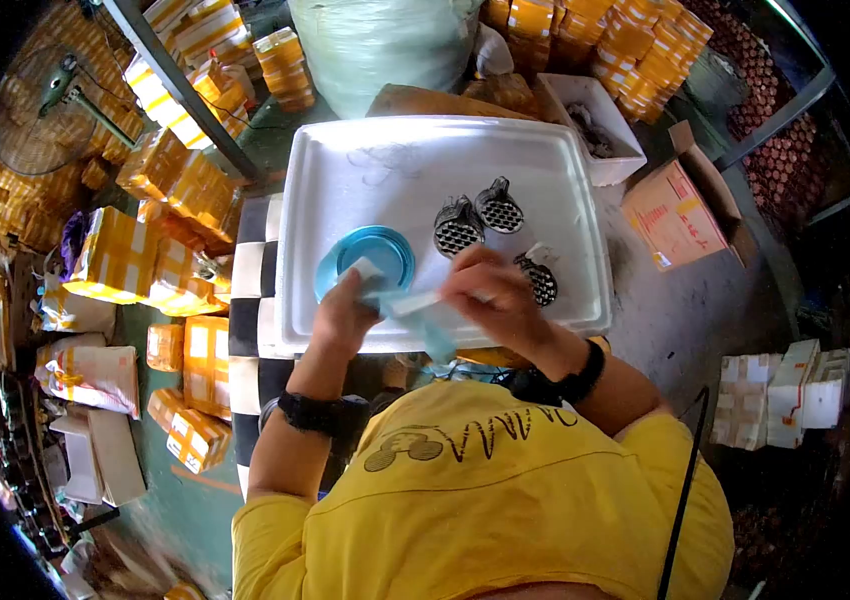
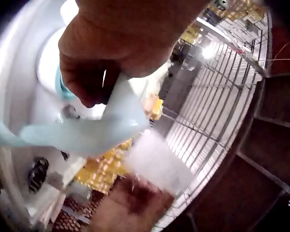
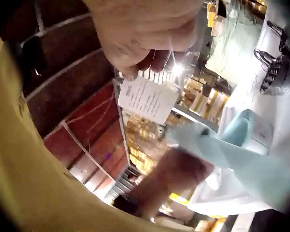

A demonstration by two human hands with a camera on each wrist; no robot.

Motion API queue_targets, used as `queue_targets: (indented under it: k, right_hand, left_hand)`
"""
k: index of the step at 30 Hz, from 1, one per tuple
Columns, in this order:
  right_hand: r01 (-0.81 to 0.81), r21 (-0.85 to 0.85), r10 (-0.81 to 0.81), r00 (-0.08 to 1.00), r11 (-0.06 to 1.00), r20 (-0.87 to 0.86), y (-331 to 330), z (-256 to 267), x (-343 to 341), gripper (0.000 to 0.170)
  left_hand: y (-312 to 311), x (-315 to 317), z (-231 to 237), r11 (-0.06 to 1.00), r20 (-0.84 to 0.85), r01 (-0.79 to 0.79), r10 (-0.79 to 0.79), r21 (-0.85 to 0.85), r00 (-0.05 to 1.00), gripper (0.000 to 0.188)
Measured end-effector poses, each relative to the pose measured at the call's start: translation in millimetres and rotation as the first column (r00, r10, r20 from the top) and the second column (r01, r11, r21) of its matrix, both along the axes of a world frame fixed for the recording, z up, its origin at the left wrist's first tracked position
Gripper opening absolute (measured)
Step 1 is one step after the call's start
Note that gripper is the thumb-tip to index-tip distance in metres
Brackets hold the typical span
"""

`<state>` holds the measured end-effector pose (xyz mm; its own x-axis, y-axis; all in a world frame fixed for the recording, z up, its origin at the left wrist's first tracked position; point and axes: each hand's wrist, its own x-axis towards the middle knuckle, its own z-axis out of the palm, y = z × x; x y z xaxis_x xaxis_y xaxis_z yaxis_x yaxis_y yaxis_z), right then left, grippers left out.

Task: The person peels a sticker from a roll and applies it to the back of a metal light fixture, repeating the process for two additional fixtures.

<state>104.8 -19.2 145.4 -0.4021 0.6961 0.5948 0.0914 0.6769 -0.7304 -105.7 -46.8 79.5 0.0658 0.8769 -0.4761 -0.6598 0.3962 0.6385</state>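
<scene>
A pale blue, semi-clear strip (image 1: 435, 335) (image 2: 72, 137) (image 3: 237, 162) hangs blurred between the hands. My left hand (image 1: 345, 315) (image 2: 116, 43) (image 3: 176, 174) grips one end with curled fingers. My right hand (image 1: 495, 298) (image 2: 130, 205) (image 3: 150, 31) pinches a white card (image 2: 159, 162) (image 3: 147, 99) with small print on one side. Whether card and strip touch is unclear. A round blue object (image 1: 377, 255) (image 3: 246, 130) lies on the white foam tray (image 1: 345, 165), beyond my left hand. Black claw-like items (image 1: 499, 206) (image 2: 37, 174) (image 3: 278, 72), with openwork, sit toward its right side.
A white foam box (image 1: 605, 125) and an open cardboard carton (image 1: 680, 215) stand right of the tray. Behind it is a large wrapped bundle (image 1: 385, 50). Taped yellow boxes (image 1: 110, 255) are stacked at left, near a metal post (image 1: 185, 90) and a fan (image 1: 60, 90).
</scene>
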Motion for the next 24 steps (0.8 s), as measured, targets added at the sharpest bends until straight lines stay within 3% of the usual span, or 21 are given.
queue_targets:
  k: [1, 2, 3, 4, 5, 7, 8, 9, 10, 11, 13, 14, 17, 18, 21, 24]
  right_hand:
    - [0.036, -0.053, -0.039, 0.998, 0.998, -0.055, -0.8, 5.5, 11.8, 0.006]
    - [0.022, -0.171, -0.058, 0.975, 0.985, -0.212, 0.5, 13.9, 22.0, 0.006]
    - [-0.007, -0.284, -0.1, 0.927, 0.959, -0.362, 3.8, 19.9, 32.2, 0.007]
    - [0.008, -0.292, -0.126, 0.913, 0.956, -0.387, 9.4, 19.0, 42.8, 0.008]
    - [0.027, -0.301, -0.156, 0.898, 0.953, -0.412, 13.2, 15.6, 54.2, 0.01]
    - [0.171, -0.324, -0.254, 0.938, 0.931, -0.236, 13.3, 3.3, 74.9, 0.007]
    - [0.231, -0.333, -0.296, 0.941, 0.914, -0.161, 11.6, -2.1, 81.1, 0.007]
    - [0.292, -0.337, -0.337, 0.938, 0.895, -0.085, 8.6, -4.5, 85.3, 0.006]
    - [0.321, -0.538, -0.448, 0.886, 0.78, -0.119, -2.0, 4.9, 77.9, 0.008]
    - [0.272, -0.559, -0.428, 0.888, 0.784, -0.169, -6.2, 4.0, 80.3, 0.009]
    - [0.17, -0.589, -0.392, 0.879, 0.79, -0.273, -11.2, -1.3, 85.5, 0.012]
    - [0.236, -0.552, -0.44, 0.857, 0.799, -0.27, -10.9, -6.3, 88.4, 0.015]
    - [0.401, -0.537, -0.548, 0.825, 0.742, -0.141, -16.3, -5.2, 96.4, 0.013]
    - [0.395, -0.554, -0.553, 0.82, 0.733, -0.147, -17.8, -9.8, 101.0, 0.011]
    - [0.374, -0.581, -0.577, 0.789, 0.723, -0.211, -23.3, -16.6, 110.2, 0.013]
    - [0.454, -0.52, -0.613, 0.769, 0.724, -0.182, -31.0, -12.9, 116.7, 0.019]
  left_hand:
    - [0.9, -9.7, -9.5, 0.997, -0.127, -0.029, 0.02, -0.071, 0.992, 0.034]
    - [-1.8, -20.3, -15.5, 0.981, -0.599, 0.195, -0.147, 0.016, 0.787, 0.032]
    - [-5.4, -30.0, -17.9, 0.904, -0.917, 0.428, -0.187, -0.02, 0.352, 0.03]
    - [-5.3, -31.5, -15.5, 0.787, -0.982, 0.594, -0.075, -0.165, -0.174, 0.028]
    - [-5.3, -27.8, -11.1, 0.824, -0.977, 0.545, -0.045, -0.154, -0.208, 0.024]
    - [-3.4, -16.3, 13.7, 0.89, -0.96, 0.44, 0.014, -0.115, -0.279, 0.019]
    - [2.4, -14.3, 11.9, 0.862, -0.938, 0.46, 0.312, 0.212, -0.152, 0.018]
    - [12.2, -9.0, 18.0, 0.792, -0.891, 0.487, 0.45, 0.367, -0.06, 0.017]
    - [18.9, -1.2, 22.4, 0.778, -0.894, 0.493, 0.448, 0.388, -0.002, 0.017]
    - [25.1, 8.4, 25.1, 0.765, -0.895, 0.498, 0.442, 0.409, 0.056, 0.019]
    - [43.9, 30.9, 29.3, 0.741, -0.904, 0.568, 0.427, 0.358, 0.013, 0.017]
    - [54.6, 41.3, 28.8, 0.741, -0.928, 0.583, 0.366, 0.334, 0.068, 0.022]
    - [92.7, 66.0, 1.9, 0.73, -0.874, 0.659, 0.427, 0.182, -0.231, 0.029]
    - [97.5, 75.3, 8.8, 0.792, -0.922, 0.607, 0.192, -0.056, -0.336, 0.04]
    - [119.9, 80.2, -11.9, 0.756, -0.926, 0.571, -0.121, -0.32, -0.359, 0.044]
    - [128.7, 77.2, -13.7, 0.761, -0.94, 0.571, -0.15, -0.308, -0.308, 0.044]
